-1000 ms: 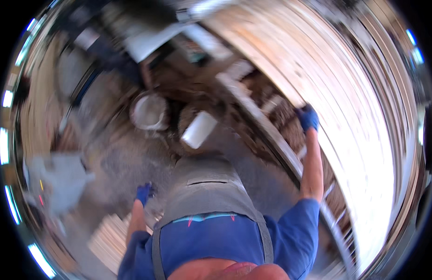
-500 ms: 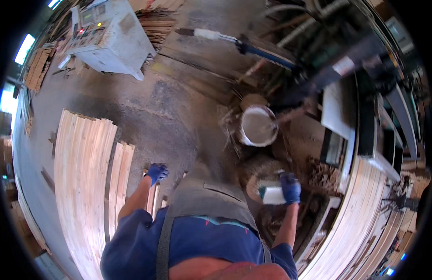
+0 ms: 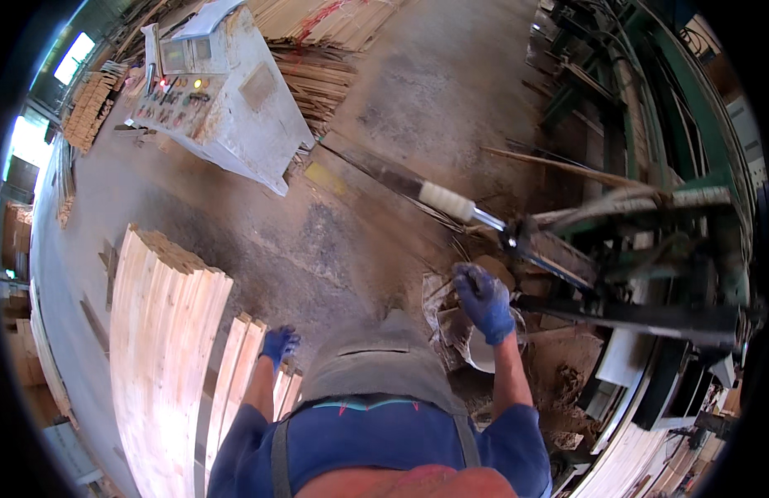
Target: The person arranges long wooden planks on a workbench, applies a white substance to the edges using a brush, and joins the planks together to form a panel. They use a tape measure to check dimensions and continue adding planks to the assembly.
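Observation:
My left hand (image 3: 279, 344), in a blue glove, hangs beside the short light boards (image 3: 235, 353) at my left. Its fingers are loosely apart and nothing shows in them. My right hand (image 3: 486, 305), also in a blue glove, is raised in front of me above a white bucket (image 3: 482, 355) and covers part of its rim. The right fingers are loosely bent, with no object visible in them. A metal rod with a pale, ribbed grip (image 3: 447, 202) reaches out from the machine, just beyond my right hand.
A tall stack of light boards (image 3: 164, 332) stands at the left. Farther off is a white control cabinet (image 3: 235, 100) with lit buttons. Green machinery (image 3: 700, 166) with projecting bars fills the right side. Bundled wood strips (image 3: 318, 83) lie behind the cabinet.
The view has shifted forward: bucket, cabinet and rod now appear lower and nearer. My right hand has gone from beside a white, green-edged object to above the bucket. My left hand stays low.

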The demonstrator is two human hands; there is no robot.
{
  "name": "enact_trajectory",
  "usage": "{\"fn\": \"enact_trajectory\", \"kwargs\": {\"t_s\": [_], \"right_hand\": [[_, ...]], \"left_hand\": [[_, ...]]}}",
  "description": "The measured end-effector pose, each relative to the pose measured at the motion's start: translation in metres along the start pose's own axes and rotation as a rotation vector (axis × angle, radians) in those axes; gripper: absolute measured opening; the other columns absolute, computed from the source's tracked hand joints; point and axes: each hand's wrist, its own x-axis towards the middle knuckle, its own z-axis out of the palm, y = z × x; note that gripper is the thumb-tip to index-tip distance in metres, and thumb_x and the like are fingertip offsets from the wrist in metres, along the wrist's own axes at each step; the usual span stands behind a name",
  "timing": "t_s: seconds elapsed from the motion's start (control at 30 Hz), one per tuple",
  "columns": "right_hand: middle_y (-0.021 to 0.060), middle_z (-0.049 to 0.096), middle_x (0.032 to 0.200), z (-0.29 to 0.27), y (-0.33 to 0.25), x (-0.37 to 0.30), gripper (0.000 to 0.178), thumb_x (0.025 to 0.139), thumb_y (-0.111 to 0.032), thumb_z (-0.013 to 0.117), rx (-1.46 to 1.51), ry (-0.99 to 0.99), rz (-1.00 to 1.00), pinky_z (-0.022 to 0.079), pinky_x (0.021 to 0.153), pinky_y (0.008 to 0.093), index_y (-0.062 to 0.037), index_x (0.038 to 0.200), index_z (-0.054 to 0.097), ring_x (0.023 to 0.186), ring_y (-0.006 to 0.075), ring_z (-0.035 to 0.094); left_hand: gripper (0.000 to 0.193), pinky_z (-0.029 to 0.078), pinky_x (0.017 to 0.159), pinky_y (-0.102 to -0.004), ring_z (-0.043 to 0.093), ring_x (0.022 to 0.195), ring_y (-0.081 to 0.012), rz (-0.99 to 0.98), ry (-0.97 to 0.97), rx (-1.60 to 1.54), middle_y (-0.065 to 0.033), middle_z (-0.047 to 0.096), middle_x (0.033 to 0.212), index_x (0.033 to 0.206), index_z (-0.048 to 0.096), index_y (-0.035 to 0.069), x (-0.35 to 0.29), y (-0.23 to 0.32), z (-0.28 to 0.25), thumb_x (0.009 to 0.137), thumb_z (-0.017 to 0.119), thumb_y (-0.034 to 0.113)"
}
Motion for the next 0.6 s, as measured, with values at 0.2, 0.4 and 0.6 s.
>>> {"fn": "enact_trajectory", "kwargs": {"t_s": [0.2, 0.4, 0.6], "right_hand": [[0.0137, 0.069, 0.096, 0.048, -0.055, 0.206, 0.018, 0.083, -0.015, 0.066, -0.062, -0.073, -0.348, 0.054, 0.075, 0.0394, -0.0079, 0.099, 0.069, 0.086, 0.0319, 0.067], [0.0151, 0.067, 0.086, 0.12, -0.031, 0.377, 0.019, 0.085, -0.02, 0.062, -0.228, -0.116, -0.277, 0.052, 0.069, 0.0436, -0.0072, 0.097, 0.068, 0.079, 0.0354, 0.065], [0.0184, 0.066, 0.083, 0.145, -0.028, 0.492, 0.021, 0.086, -0.029, 0.059, -0.314, -0.243, -0.008, 0.051, 0.065, 0.0484, -0.0107, 0.092, 0.067, 0.076, 0.038, 0.064]], "left_hand": [[0.036, 0.051, 0.058, -0.0381, 0.067, 0.073, -0.0265, -0.278, 0.297, -0.427, -0.0163, 0.069, 0.096, 0.111, 0.06, 0.009, 0.011, -0.012, -0.07, 0.096, 0.05, 0.039], [0.019, 0.048, 0.057, -0.0385, 0.063, 0.068, -0.0224, -0.044, 0.145, 0.689, -0.0103, 0.063, 0.077, 0.095, 0.06, 0.015, 0.151, 0.129, -0.147, 0.096, 0.048, 0.029], [0.02, 0.038, 0.045, -0.0258, 0.053, 0.055, -0.0127, 0.244, -0.248, -0.024, -0.0035, 0.063, 0.075, 0.092, 0.063, 0.012, 0.322, 0.537, -0.08, 0.094, 0.052, 0.028]]}}
